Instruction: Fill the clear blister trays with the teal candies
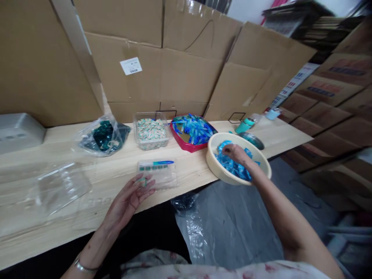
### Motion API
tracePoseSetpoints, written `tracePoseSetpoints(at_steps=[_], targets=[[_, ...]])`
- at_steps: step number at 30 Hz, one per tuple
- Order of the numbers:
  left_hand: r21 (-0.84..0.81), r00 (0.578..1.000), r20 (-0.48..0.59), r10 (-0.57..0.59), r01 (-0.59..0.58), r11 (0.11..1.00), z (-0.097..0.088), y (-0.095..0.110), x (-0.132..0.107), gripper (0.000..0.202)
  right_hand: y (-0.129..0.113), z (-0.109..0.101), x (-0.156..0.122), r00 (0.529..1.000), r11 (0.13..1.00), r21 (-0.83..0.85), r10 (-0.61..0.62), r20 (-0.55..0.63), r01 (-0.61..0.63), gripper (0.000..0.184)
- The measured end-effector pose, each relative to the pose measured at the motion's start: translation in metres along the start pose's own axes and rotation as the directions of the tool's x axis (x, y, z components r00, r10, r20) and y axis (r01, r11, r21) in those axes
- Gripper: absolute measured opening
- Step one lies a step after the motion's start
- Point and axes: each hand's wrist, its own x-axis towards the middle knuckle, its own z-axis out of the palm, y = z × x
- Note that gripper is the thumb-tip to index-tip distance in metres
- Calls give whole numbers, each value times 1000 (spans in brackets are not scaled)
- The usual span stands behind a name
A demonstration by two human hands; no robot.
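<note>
My left hand [128,199] is palm up at the near edge of a clear plastic tray [171,180]. A small pale-green and white piece [142,182] rests between its thumb and curled fingers. Inside the tray lie a blue pen-like stick [163,162] and a row of small dark-green pieces [154,167]. To the right, my right hand [236,153] reaches into a cream basin [213,164] of crinkly blue packets [232,164]. Its fingers are pressed together, and what they pinch, if anything, is hidden.
Behind the tray stand a clear box of small pale pieces [151,131] and a red tray [190,147] heaped with blue sticks. A bag of dark-green foil [103,137] and a clear lid [64,186] lie left. A teal bottle [244,125] lies behind the basin; cardboard [188,73] walls the back.
</note>
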Motion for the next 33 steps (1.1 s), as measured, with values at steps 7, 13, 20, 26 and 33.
tracePoseSetpoints(at_steps=[7, 13, 20, 26, 33], targets=[[-75, 998, 46, 49, -45, 996, 9, -16, 10, 32, -79, -33, -41, 964, 474, 877, 185, -193, 84, 27], [-72, 987, 91, 136, -129, 989, 18, -28, 10, 33, -188, 8, -67, 994, 191, 980, -101, -40, 59, 41], [-104, 972, 45, 232, -226, 969, 12, -30, 4, 33, -223, 38, -79, 960, 735, 621, -161, -231, 273, 23], [-70, 949, -80, 306, -311, 948, -15, 7, -23, 30, -219, 34, -73, 896, 877, 301, -258, -361, 374, 23], [-19, 884, -289, 368, -389, 921, -59, 37, -60, 26, -241, 98, -71, 737, 733, -94, -676, 16, 674, 13]])
